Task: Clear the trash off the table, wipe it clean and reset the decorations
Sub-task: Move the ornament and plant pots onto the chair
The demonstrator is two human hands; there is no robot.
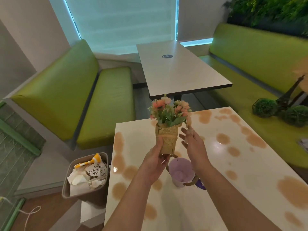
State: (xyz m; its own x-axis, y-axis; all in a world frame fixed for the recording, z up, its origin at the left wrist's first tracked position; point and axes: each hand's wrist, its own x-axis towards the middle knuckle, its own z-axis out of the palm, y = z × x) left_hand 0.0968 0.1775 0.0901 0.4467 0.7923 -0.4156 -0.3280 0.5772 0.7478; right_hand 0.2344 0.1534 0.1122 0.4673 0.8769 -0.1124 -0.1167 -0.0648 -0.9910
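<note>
Trash binned (86, 175), table (250, 164) not yet wiped, brown stains all over; left hand (155, 164) gripping burlap flower pot (167, 130) lifted above table, right hand (194, 144) slack just beside it, purple bucket (180, 172) just below hands, decorations not reset.

Dim, soft indoor light with a cool cyan glow from the blinded window (120, 22) at upper centre. Small glare spots lie on the near table (216, 189). Wide-angle distortion bows the frame edges; the right hand (193, 144) shows motion blur.
</note>
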